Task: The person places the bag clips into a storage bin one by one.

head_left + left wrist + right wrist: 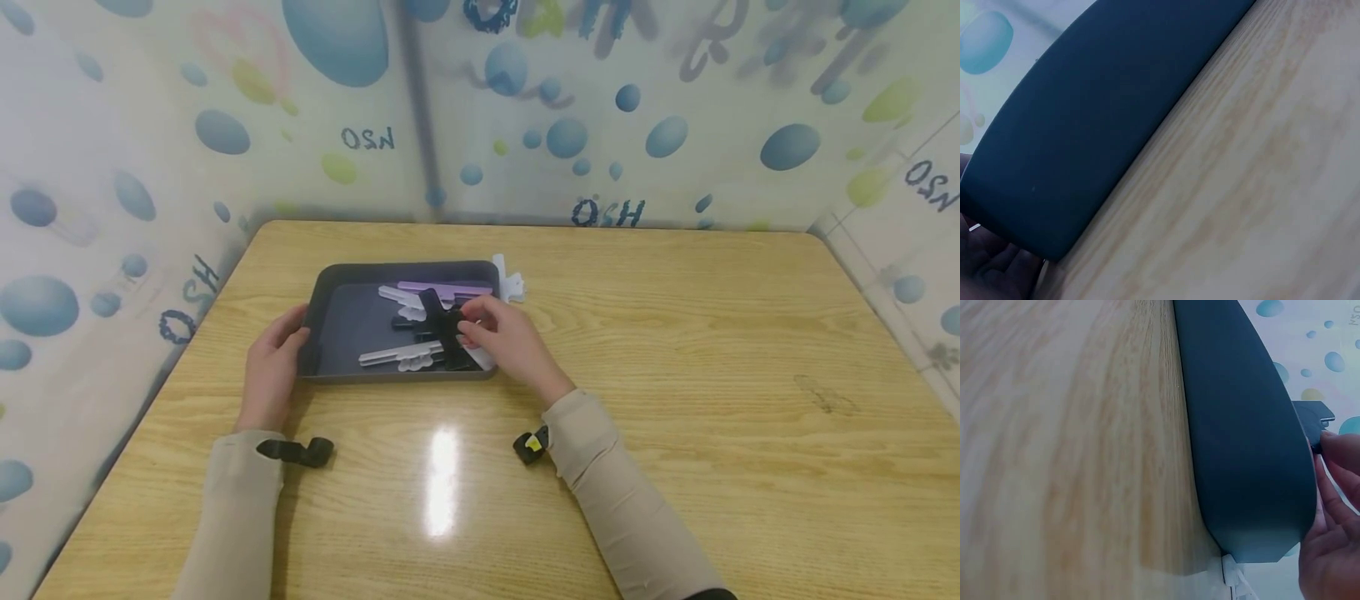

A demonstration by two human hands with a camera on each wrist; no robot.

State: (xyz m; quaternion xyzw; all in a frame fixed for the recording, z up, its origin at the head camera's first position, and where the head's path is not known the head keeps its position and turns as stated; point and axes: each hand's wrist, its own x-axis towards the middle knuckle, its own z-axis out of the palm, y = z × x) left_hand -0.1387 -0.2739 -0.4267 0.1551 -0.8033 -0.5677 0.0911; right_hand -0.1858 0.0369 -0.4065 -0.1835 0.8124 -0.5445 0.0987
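Note:
A dark grey rectangular tray (pixel 345 322) lies on the table, its side wall (pixel 1085 125) filling much of the left wrist view. My left hand (pixel 272 367) grips its left end, thumb at the rim and fingers outside. Over the tray's right part, my right hand (pixel 517 342) pinches a black cross-shaped piece (pixel 442 327) between thumb and fingers. Part of that black piece (pixel 1311 419) shows above the rim in the right wrist view. Beneath it lie white pieces (pixel 401 353) with scalloped edges, a purple strip (pixel 442 288) and other black pieces, partly hidden.
A white piece (pixel 513 282) with an irregular outline lies against the tray's outer right side. The wooden table (pixel 675 350) extends to the right and towards me. Patterned white walls (pixel 570 175) stand behind and on both sides.

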